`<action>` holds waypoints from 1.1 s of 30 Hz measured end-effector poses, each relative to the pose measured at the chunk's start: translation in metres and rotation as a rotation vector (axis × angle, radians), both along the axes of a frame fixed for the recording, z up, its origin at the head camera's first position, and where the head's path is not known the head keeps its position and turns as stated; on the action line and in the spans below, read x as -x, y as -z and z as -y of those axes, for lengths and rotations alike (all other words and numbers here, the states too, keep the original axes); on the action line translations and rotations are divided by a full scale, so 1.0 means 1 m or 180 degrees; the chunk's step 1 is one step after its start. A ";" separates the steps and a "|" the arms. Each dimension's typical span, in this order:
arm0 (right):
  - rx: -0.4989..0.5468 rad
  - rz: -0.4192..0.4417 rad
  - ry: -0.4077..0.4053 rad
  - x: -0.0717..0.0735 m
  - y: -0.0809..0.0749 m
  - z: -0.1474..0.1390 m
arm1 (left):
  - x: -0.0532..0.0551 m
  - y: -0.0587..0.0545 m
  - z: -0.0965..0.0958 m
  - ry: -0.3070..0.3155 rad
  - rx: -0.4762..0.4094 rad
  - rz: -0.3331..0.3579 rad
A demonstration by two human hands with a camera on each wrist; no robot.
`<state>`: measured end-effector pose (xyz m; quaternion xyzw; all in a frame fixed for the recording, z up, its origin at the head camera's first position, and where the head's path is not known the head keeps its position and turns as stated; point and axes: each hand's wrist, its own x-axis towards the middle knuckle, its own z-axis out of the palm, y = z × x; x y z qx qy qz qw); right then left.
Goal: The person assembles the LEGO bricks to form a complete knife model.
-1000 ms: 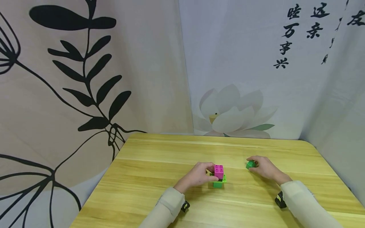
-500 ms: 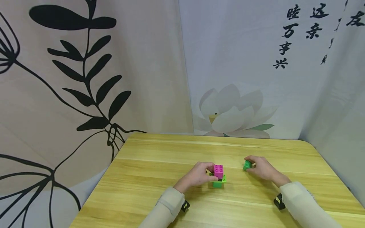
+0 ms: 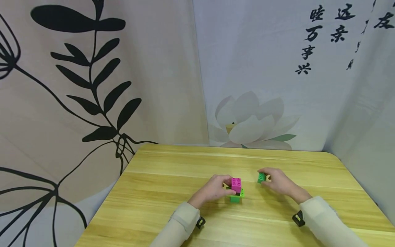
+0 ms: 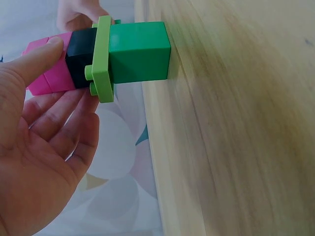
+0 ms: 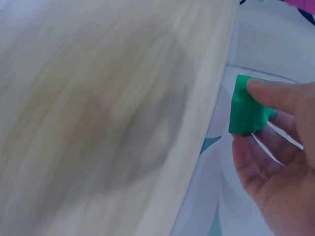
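Note:
My left hand [image 3: 213,188] grips a small tower of toy building bricks between thumb and fingers. Pink bricks [image 3: 236,184] form its top, and below them come a black brick [image 4: 81,55], a lime-green plate [image 4: 102,64] with studs, and a green brick [image 4: 140,53] at the bottom. Whether the tower touches the table cannot be told. To its right, my right hand [image 3: 280,182] pinches a separate green brick [image 3: 261,177] by its sides, above the table. In the right wrist view the thumb lies across one face of this green brick [image 5: 246,110].
A wooden table [image 3: 172,164] with light grain lies under both hands. Behind it hangs a fabric backdrop [image 3: 166,68] printed with dark leaves, a lotus and writing. Black straps with a device [image 3: 298,218] sit at both wrists.
My right hand has moved left with its green brick, closer to the tower. The left hand and the tower have stayed nearly still.

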<state>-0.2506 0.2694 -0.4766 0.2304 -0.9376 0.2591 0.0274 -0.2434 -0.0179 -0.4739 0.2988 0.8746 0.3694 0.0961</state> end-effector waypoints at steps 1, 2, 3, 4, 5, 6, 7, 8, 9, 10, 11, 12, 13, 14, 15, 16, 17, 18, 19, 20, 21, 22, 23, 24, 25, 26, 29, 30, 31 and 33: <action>0.0010 -0.0011 -0.0027 -0.001 -0.002 0.002 | 0.000 0.000 0.000 -0.0006 0.0003 0.0012; 0.0014 -0.0021 -0.0053 -0.002 -0.004 0.004 | 0.000 0.000 0.000 -0.0010 0.0006 0.0017; 0.0012 -0.0042 -0.0077 -0.003 -0.005 0.006 | 0.000 0.000 0.000 -0.0013 0.0006 0.0023; 0.0005 -0.0064 -0.0081 -0.003 -0.007 0.008 | 0.001 -0.001 -0.001 -0.0012 0.0007 0.0025; -0.0001 -0.0081 -0.0084 -0.004 -0.008 0.010 | 0.001 -0.001 -0.001 -0.0009 0.0005 0.0026; -0.0013 -0.0096 -0.0089 -0.004 -0.009 0.012 | 0.001 -0.001 -0.001 -0.0003 0.0002 0.0025; -0.0017 -0.0112 -0.0096 -0.005 -0.010 0.014 | 0.001 0.000 -0.001 0.0004 -0.0003 0.0023; -0.0025 -0.0131 -0.0102 -0.006 -0.011 0.015 | 0.002 0.000 -0.001 0.0011 -0.0009 0.0017; -0.0026 -0.0148 -0.0098 -0.006 -0.012 0.017 | 0.002 0.000 -0.001 0.0018 -0.0011 0.0012; -0.0027 -0.0179 -0.0113 -0.007 -0.013 0.019 | 0.002 0.000 -0.001 0.0023 -0.0013 0.0008; -0.0011 -0.0192 -0.0126 -0.008 -0.015 0.020 | 0.003 0.001 -0.001 0.0027 -0.0015 0.0009; 0.0002 -0.0217 -0.0142 -0.008 -0.016 0.022 | 0.003 0.001 -0.001 0.0030 -0.0014 0.0009; 0.0019 -0.0247 -0.0153 -0.009 -0.017 0.023 | 0.003 0.001 -0.001 0.0031 -0.0013 0.0014; 0.0021 -0.0291 -0.0179 -0.009 -0.018 0.024 | 0.003 0.002 0.000 0.0031 -0.0012 0.0017; 0.0039 -0.0322 -0.0195 -0.010 -0.020 0.026 | 0.003 0.002 0.000 0.0033 -0.0007 0.0015; 0.0052 -0.0365 -0.0217 -0.010 -0.021 0.027 | 0.003 0.002 0.000 0.0035 -0.0002 0.0013; 0.0070 -0.0391 -0.0222 -0.011 -0.022 0.028 | 0.003 0.002 0.000 0.0039 0.0002 0.0009; 0.0081 -0.0432 -0.0240 -0.011 -0.024 0.030 | 0.003 0.002 0.000 0.0040 0.0001 0.0006; 0.0104 -0.0466 -0.0260 -0.012 -0.026 0.031 | 0.003 0.002 0.000 0.0044 -0.0005 0.0005; 0.0126 -0.0508 -0.0289 -0.013 -0.027 0.032 | 0.003 0.002 0.000 0.0047 -0.0009 -0.0001; 0.0160 -0.0528 -0.0292 -0.014 -0.029 0.033 | 0.003 0.002 0.000 0.0050 -0.0009 -0.0005; 0.0181 -0.0564 -0.0305 -0.014 -0.031 0.034 | 0.003 0.002 0.000 0.0054 -0.0013 -0.0007; 0.0204 -0.0594 -0.0312 -0.015 -0.033 0.035 | 0.003 0.002 0.000 0.0058 -0.0021 -0.0008; 0.0224 -0.0623 -0.0329 -0.015 -0.034 0.036 | 0.003 0.002 0.001 0.0060 -0.0028 -0.0009; 0.0238 -0.0659 -0.0342 -0.016 -0.036 0.037 | 0.003 0.002 0.001 0.0065 -0.0031 -0.0017; 0.0251 -0.0686 -0.0354 -0.017 -0.037 0.038 | 0.003 0.002 0.001 0.0068 -0.0034 -0.0021; 0.0288 -0.0751 -0.0394 -0.019 -0.042 0.041 | 0.003 0.002 0.001 0.0074 -0.0042 -0.0031; 0.0296 -0.0761 -0.0412 -0.020 -0.044 0.043 | 0.003 0.002 0.001 0.0075 -0.0041 -0.0036; 0.0305 -0.0768 -0.0424 -0.021 -0.046 0.044 | 0.003 0.003 0.001 0.0075 -0.0042 -0.0035; 0.0328 -0.0761 -0.0441 -0.023 -0.049 0.046 | 0.003 0.003 0.001 0.0073 -0.0037 -0.0033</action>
